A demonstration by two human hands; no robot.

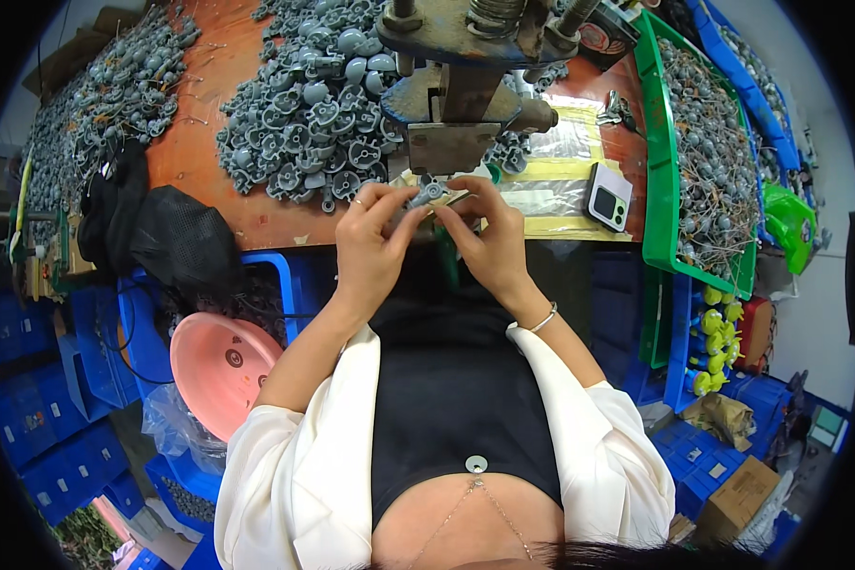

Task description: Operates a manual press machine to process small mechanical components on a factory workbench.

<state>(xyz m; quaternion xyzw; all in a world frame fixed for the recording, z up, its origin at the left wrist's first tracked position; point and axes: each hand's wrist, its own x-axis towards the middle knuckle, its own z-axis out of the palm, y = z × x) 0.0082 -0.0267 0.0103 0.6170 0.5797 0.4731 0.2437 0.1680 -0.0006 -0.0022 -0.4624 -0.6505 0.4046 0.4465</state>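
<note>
My left hand pinches a small grey plastic part between thumb and fingers, just in front of the press at the table's front edge. Close beside it, my right hand is closed, thumb against fingers, with a thin dark piece at its fingertips that is too small to name. Both hands are below the metal head of the press. A big heap of grey plastic shell parts lies on the table to the left of the press.
Another heap of grey parts with wires covers the far left. To the right are a phone, taped sheets and a green crate of wired grey parts. A black bag and pink basin stand lower left.
</note>
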